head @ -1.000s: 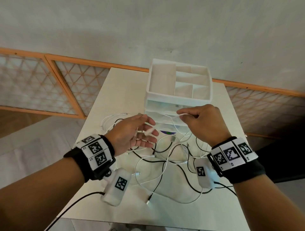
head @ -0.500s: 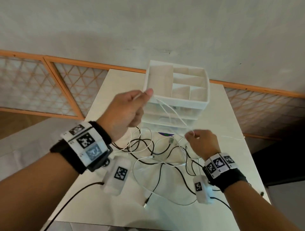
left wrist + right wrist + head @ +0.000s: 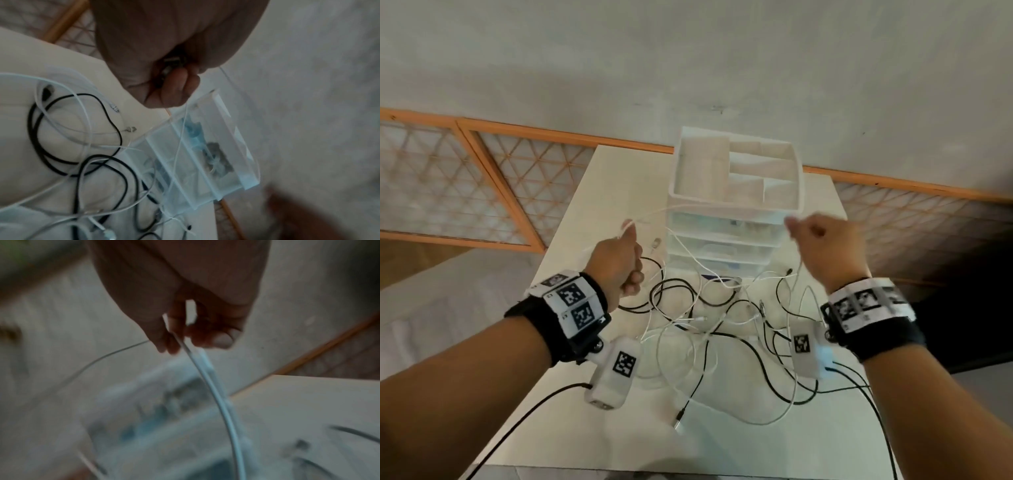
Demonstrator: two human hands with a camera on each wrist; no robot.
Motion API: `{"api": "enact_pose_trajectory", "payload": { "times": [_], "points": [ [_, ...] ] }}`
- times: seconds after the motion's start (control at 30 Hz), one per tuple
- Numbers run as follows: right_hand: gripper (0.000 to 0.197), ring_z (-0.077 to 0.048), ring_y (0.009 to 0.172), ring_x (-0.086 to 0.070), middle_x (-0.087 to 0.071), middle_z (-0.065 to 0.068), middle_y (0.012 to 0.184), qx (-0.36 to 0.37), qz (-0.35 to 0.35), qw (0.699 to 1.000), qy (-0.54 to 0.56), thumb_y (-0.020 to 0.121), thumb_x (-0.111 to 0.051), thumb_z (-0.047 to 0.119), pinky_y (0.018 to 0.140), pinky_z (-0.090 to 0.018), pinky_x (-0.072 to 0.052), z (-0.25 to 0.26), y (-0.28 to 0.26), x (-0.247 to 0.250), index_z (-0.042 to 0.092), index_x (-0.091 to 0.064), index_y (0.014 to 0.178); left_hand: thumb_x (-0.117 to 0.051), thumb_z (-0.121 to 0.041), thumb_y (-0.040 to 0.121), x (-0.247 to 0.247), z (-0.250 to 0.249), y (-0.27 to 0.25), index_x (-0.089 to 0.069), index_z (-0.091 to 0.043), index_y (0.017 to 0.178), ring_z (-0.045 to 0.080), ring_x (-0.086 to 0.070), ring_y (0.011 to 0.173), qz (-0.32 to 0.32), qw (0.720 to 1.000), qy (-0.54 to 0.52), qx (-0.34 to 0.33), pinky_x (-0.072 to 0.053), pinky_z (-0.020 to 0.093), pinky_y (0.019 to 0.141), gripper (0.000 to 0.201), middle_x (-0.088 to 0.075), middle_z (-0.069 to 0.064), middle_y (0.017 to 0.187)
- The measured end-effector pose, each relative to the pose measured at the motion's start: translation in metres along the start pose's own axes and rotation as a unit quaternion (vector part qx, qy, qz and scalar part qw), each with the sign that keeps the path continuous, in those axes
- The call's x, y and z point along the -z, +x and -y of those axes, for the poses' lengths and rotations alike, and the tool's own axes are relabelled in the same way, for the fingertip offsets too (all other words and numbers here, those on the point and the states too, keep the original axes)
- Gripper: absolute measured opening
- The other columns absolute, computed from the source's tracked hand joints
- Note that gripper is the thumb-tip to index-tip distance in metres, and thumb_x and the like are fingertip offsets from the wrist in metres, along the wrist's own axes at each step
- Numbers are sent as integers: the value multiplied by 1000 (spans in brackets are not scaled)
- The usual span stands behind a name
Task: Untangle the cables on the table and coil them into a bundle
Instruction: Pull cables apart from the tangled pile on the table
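Observation:
A tangle of white and black cables (image 3: pixel 709 318) lies on the white table (image 3: pixel 722 438) in front of the drawer organizer. My left hand (image 3: pixel 619 260) is raised over the table's left side and pinches a thin white cable (image 3: pixel 654 214); in the left wrist view its curled fingers (image 3: pixel 172 91) hold the cable (image 3: pixel 180 133). My right hand (image 3: pixel 822 246) is up at the right and pinches the same white cable, which stretches between both hands. In the right wrist view the cable (image 3: pixel 207 374) runs down from the fingers (image 3: pixel 170 337).
A white drawer organizer (image 3: pixel 736 205) with open top compartments stands at the table's far middle, close behind the stretched cable. A loose plug (image 3: pixel 679 419) lies near the front. An orange-framed lattice screen (image 3: pixel 482 178) runs behind the table.
My right hand rose from low over the tangle and swung out to the right. The left hand dropped slightly and moved left. The white cable now spans between them.

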State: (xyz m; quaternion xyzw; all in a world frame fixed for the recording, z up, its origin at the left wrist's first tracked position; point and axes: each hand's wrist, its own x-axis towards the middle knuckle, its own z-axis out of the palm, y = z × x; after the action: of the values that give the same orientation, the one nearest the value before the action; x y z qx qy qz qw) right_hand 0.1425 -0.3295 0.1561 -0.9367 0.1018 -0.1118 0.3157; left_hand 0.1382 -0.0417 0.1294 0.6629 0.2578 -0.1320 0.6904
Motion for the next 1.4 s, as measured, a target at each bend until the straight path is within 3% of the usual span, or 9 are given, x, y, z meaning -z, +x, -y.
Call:
{"api": "enact_pose_trajectory", "payload": {
  "times": [0.1,0.23,0.47,0.67,0.83,0.97,1.1,1.23,1.4],
  "points": [
    [30,-20,76,-67,-74,1,83,-51,153,985,-66,96,-58,44,83,-31,-53,-14,-26,-27,22,-73,83,-33,-52,103,-4,-6,-1,-58,-12,77,11,-33,37,47,998,-15,-38,-26,19,38,54,-55,1,57],
    [28,-19,55,-72,-69,-1,77,58,146,977,146,101,-53,40,60,-45,-62,45,-35,-23,18,-64,88,-39,-37,105,-37,8,-9,-67,-14,110,12,-37,41,146,985,56,-72,-34,23,37,37,-68,-6,125],
    [13,-26,74,-69,-69,6,84,156,-82,947,269,95,-59,18,76,-45,-60,93,1,31,25,-70,91,-29,-52,103,-52,93,-10,-63,-9,81,15,-44,36,192,941,267,-74,-37,26,44,59,-71,0,75],
    [19,-14,70,-66,-73,-6,84,58,-235,918,314,87,-71,29,73,-31,-59,55,17,52,14,-76,97,-34,-43,104,-21,77,8,-54,-9,78,15,-49,43,172,925,337,-35,-43,26,42,47,-61,9,73],
    [63,-19,49,-56,-56,0,62,-112,-133,967,184,92,-46,70,65,-48,-61,26,17,51,14,-74,89,-35,-42,104,13,59,19,-49,-11,69,21,-49,41,122,902,407,-72,-45,29,53,49,-57,4,58],
    [82,-29,71,-63,-60,0,65,-179,-70,978,84,83,-23,87,82,-47,-56,11,16,52,21,-71,75,-28,-33,107,28,47,17,-55,-7,93,33,-60,81,67,848,506,-141,-39,31,70,40,-59,9,82],
    [78,-16,41,-52,-53,2,49,-219,-38,915,336,88,-27,81,58,-35,-53,14,16,39,17,-71,81,-31,-33,107,30,42,20,-62,-3,98,37,-60,103,72,799,567,-186,-40,34,83,44,-66,15,91],
    [67,-27,72,-73,-75,-13,84,-105,55,898,423,98,-30,66,69,-37,-59,40,13,32,9,-66,97,-24,-30,108,20,31,11,-57,1,118,37,-56,114,92,761,635,-93,-42,35,92,46,-62,22,121],
    [51,-37,83,-70,-73,-22,93,12,121,886,448,104,-37,49,75,-41,-56,86,-2,30,7,-65,100,-30,-43,104,-14,-13,-6,-64,-11,121,38,-61,109,33,883,397,-246,-45,45,94,50,-67,17,121]
  ]
}}
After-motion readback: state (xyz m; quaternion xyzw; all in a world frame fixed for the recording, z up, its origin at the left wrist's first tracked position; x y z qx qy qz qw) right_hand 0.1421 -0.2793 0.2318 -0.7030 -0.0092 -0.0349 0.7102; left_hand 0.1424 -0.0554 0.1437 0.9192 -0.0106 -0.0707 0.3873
